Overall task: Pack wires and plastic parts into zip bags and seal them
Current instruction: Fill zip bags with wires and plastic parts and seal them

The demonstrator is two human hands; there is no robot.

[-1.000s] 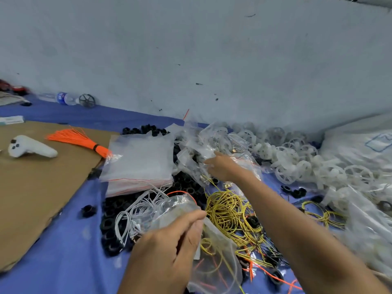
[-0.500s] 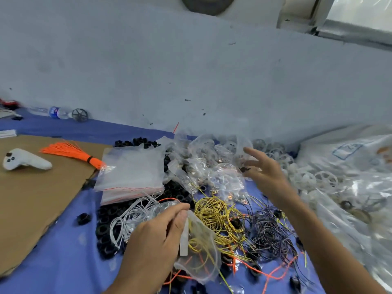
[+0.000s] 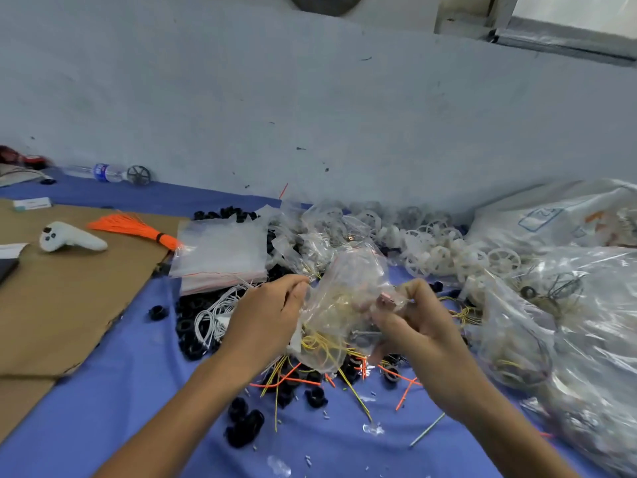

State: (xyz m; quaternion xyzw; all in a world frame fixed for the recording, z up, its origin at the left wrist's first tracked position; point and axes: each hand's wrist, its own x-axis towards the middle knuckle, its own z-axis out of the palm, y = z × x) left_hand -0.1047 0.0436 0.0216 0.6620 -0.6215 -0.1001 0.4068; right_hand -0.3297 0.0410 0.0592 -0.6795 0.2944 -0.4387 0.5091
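A clear zip bag with yellow wires in its bottom hangs between both hands above the blue table cloth. My left hand pinches the bag's left edge near its mouth. My right hand pinches the right edge, fingers curled round the plastic. Below the bag lie loose yellow and orange wires and black plastic rings. A white wire bundle lies left of my left hand.
A stack of empty zip bags lies behind the left hand. White plastic wheels are piled at the back, big filled plastic bags at right. Cardboard at left carries an orange wire bundle and a white controller.
My right hand came back from the pile of bags and wheels at the back and took hold of the zip bag's right edge. The left hand raised the bag.
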